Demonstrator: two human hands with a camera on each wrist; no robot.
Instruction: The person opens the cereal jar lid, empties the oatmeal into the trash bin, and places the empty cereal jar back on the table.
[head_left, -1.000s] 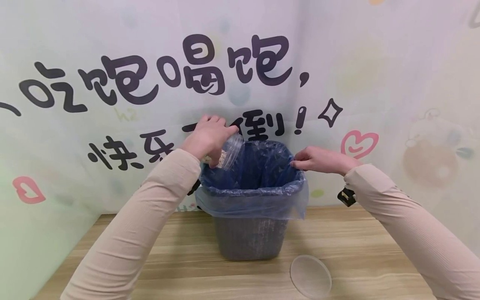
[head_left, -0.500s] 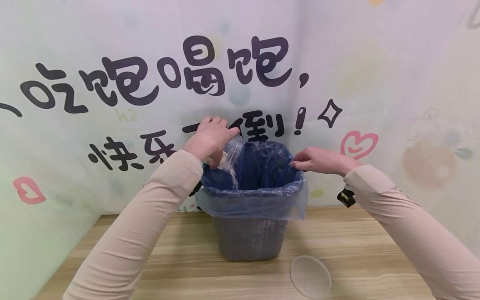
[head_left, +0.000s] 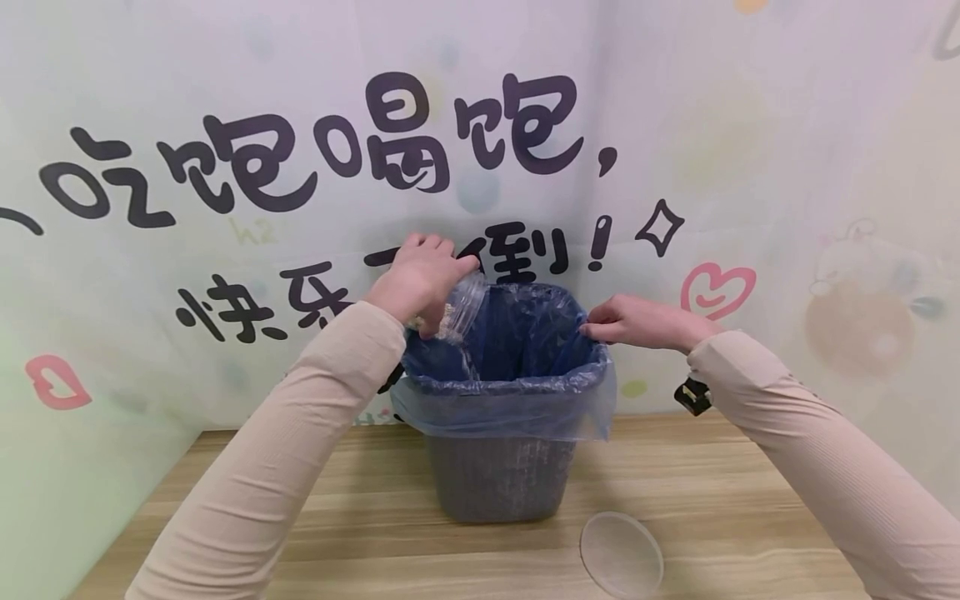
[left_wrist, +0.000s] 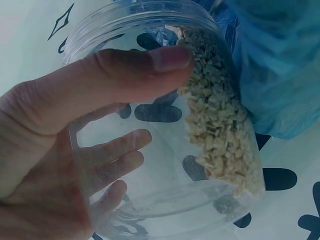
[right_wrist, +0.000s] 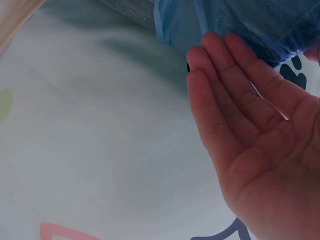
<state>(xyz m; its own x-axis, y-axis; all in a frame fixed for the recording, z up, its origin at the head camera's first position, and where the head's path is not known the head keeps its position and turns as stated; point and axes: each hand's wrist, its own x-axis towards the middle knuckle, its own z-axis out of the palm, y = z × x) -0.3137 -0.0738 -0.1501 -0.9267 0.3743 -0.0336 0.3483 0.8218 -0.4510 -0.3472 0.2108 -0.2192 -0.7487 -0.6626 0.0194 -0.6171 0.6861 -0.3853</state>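
Observation:
My left hand (head_left: 422, 282) grips a clear plastic jar (head_left: 470, 298), tilted with its mouth over the left side of the bin. Oats (left_wrist: 217, 125) lie along the jar's lower wall, and a thin stream falls from its mouth into the bin. The thumb and fingers wrap round opposite sides of the jar in the left wrist view. The grey trash bin (head_left: 502, 482) stands upright, lined with a blue plastic bag (head_left: 510, 408) folded over its rim. My right hand (head_left: 637, 321) holds the bin's right rim through the bag, thumb on one side, fingers on the other.
A round translucent lid (head_left: 621, 554) lies flat on the wooden table (head_left: 360, 517), in front of the bin and to its right. Close behind the bin is a pale wall covering (head_left: 712, 125) with printed dark characters and pink hearts.
The jar has tipped slightly further, and oats have begun to fall from its mouth into the bin. The right hand, bin and lid have stayed in place.

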